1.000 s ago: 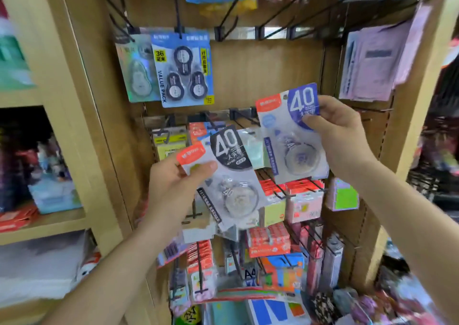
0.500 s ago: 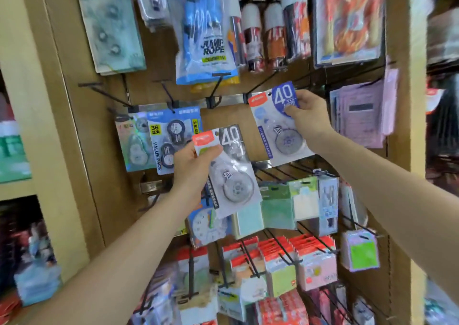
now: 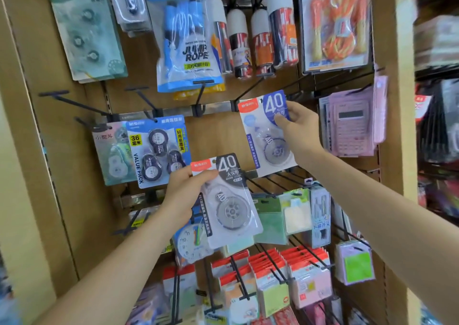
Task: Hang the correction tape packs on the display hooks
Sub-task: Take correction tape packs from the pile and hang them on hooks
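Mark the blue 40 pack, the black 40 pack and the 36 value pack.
blue 40 pack [image 3: 274, 107], head view, on its blue "40" label.
black 40 pack [image 3: 232, 211], head view, on its tape wheel.
36 value pack [image 3: 158, 138], head view, on its top tape.

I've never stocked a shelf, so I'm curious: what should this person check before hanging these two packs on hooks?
1. Right hand grips blue pack: ok.
2. Left hand grips black pack: ok.
3. Bare hook beside blue pack: ok.
4. Blue pack's hang hole lined up with that hook: cannot tell.
5. Second bare hook for black pack: ok.
6. Black pack up at hook level: not ok, it sits below the rail.
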`<state>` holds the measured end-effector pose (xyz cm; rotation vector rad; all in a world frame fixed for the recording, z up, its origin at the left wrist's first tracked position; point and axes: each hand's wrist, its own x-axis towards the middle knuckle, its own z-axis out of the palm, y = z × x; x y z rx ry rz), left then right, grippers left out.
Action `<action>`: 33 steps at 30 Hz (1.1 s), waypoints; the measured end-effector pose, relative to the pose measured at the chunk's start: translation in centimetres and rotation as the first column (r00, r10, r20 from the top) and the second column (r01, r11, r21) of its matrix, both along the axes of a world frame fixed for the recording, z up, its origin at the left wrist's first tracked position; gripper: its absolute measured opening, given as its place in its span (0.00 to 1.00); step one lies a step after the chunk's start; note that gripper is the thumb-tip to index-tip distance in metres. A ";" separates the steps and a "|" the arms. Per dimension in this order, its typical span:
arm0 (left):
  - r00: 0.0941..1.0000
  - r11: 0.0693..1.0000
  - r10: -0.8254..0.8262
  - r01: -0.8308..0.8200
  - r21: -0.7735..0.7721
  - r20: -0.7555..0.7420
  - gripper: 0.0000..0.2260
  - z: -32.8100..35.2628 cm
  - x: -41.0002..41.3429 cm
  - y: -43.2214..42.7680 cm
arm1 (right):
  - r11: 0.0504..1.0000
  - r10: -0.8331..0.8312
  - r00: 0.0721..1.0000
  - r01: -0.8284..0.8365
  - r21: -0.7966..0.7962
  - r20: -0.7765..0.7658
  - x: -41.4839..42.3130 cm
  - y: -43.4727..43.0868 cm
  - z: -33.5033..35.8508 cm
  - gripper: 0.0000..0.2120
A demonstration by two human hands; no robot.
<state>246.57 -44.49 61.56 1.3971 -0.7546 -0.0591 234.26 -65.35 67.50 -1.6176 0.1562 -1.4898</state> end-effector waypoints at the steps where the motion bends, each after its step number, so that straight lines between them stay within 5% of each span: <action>1: 1.000 1.000 -0.001 0.001 0.000 0.017 0.07 0.0 -0.1 0.0 | 1.000 0.009 1.000 -0.009 0.001 0.004 -0.1 0.0 0.2 0.09; 33: 0.994 1.000 -0.009 0.009 0.003 0.112 0.03 0.0 -1.5 0.0 | 0.999 -0.018 0.989 0.013 -0.033 -0.147 -2.1 -1.2 3.0 0.16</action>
